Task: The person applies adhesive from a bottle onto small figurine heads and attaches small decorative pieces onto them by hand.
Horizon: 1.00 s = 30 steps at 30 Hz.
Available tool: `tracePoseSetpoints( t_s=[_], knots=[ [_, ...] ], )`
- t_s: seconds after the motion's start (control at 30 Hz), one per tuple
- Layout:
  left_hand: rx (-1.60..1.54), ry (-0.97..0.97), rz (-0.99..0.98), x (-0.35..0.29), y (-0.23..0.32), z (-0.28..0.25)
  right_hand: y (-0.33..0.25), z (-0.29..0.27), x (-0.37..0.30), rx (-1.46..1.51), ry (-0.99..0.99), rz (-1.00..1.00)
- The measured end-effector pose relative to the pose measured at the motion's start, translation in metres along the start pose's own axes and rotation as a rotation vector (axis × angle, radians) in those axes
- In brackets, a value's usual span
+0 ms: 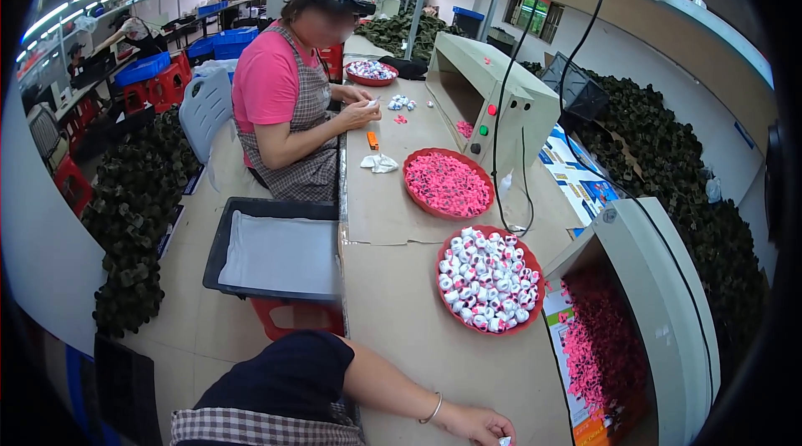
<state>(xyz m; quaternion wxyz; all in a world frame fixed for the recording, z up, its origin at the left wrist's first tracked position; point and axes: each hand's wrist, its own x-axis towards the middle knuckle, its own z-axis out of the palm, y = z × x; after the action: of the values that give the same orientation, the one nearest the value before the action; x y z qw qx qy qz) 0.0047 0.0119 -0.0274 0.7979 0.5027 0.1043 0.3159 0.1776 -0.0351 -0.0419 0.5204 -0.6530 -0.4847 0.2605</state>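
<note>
My left hand (481,423) is low in the picture over the tabletop, a bangle on its wrist. Its thumb and fingers are closed in a pinch on a small white piece (505,441), mostly cut off by the lower edge. My right hand is out of the picture. Beyond my left hand stands a red bowl (541,283) heaped with small white balls with pink and dark marks (489,279). To the right, many pink-and-dark small pieces (585,371) lie spilled in the opening of a pale metal box (668,279).
A second red bowl (449,187) holds pink pieces. Another box (493,87) with coloured buttons stands farther along, black cables hanging nearby. A co-worker (280,103) in pink handles something small at the table. A black tub (276,245) with a white lining sits beside the table edge.
</note>
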Motion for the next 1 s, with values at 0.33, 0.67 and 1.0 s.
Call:
tracePoseSetpoints(
  t_s=[0.33,0.67,1.0],
  knots=[
    [0.039,0.033,-0.005,-0.005,0.001,0.011,0.054,-0.021,0.005,0.354,-0.278,0.321],
    [-0.047,0.017,-0.02,-0.007,0.011,-0.003,-0.042,0.011,-0.008,0.733,-0.169,0.344],
    [-0.09,0.066,-0.162,-0.003,0.015,0.008,-0.038,-0.009,-0.009,0.772,-0.143,0.426]
  ],
)
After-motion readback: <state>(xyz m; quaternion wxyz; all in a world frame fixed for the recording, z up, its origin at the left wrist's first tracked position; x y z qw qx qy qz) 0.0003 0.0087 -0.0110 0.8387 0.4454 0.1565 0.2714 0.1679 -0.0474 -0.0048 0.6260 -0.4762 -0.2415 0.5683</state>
